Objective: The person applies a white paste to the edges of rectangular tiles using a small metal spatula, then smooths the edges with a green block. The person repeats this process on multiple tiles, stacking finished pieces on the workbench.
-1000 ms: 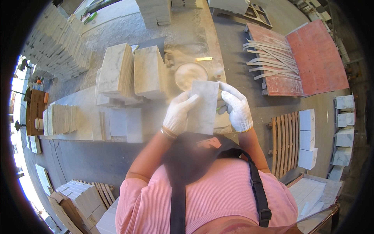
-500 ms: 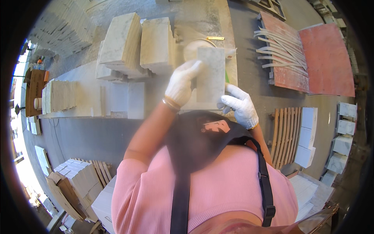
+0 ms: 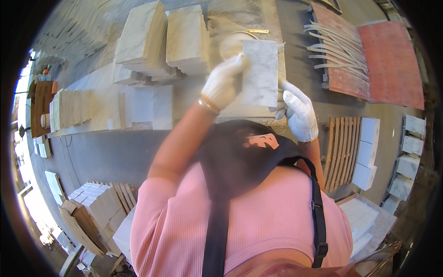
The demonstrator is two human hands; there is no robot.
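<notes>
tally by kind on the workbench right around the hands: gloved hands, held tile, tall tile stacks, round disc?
Gloved hands: 2, left hand and right hand
Held marble tile: 1
Tall marble tile stacks: 2, left stack and right stack
Round disc: 1, partly hidden behind the tile
Total: 6

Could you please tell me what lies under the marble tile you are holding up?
Under the marble tile shows part of a round pale disc on the stone workbench; the rest is covered.

floor (image 3: 106,152): grey concrete | pallet (image 3: 341,147): wooden slats | light: bright daylight from left
</notes>
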